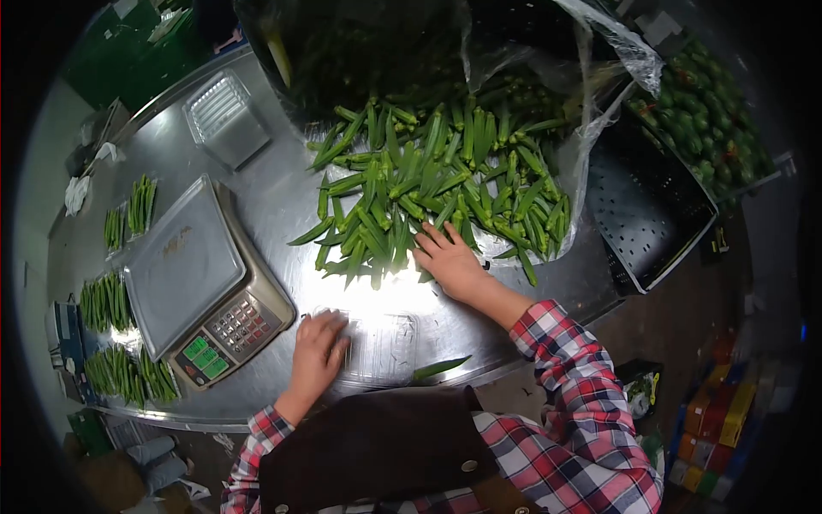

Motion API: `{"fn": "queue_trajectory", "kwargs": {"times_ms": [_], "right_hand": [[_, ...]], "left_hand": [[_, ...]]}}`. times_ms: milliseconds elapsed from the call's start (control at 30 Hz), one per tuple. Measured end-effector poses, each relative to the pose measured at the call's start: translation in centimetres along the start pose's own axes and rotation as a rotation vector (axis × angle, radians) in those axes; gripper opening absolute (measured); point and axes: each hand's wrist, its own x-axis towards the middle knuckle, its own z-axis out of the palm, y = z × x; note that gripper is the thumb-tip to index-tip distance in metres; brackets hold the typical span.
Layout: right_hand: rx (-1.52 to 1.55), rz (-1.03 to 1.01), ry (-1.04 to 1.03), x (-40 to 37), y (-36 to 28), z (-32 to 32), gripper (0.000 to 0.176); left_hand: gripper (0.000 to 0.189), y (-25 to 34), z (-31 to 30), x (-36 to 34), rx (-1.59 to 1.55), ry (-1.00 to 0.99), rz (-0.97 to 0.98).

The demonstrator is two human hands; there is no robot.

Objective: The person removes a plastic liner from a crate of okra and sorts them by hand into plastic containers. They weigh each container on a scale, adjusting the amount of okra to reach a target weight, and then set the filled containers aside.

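Observation:
A large heap of green okra (428, 171) spills from a clear plastic bag onto the metal table. My right hand (451, 264) touches the near edge of the heap with its fingers spread. My left hand (318, 349) is beside the left edge of a clear plastic tray (383, 347), its fingers curled and slightly blurred; whether it holds anything is hidden. One loose okra (441, 368) lies right of the tray, close to the table's front edge.
A digital scale (193, 265) stands on the left. Beyond it are stacked clear trays (224, 116). Packs of okra (107, 301) line the far left. A black crate (646, 206) is at the right, with a crate of green produce (706, 116) behind.

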Motion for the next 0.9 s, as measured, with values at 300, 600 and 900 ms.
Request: {"fn": "queue_trajectory", "kwargs": {"times_ms": [300, 600, 900], "right_hand": [[0.347, 0.034, 0.421, -1.1, 0.9, -1.7, 0.050], [0.512, 0.081, -0.035, 1.6, -18.0, -2.2, 0.026], [0.560, 0.686, 0.403, 4.1, -7.9, -1.1, 0.066]], "left_hand": [[0.027, -2.0, -0.7, 7.9, -0.374, 0.226, -0.265], [0.025, -3.6, -0.1, -1.0, -0.649, 0.336, -0.550], [0.058, -3.8, -1.0, -4.8, -0.055, -0.122, 0.019]]}}
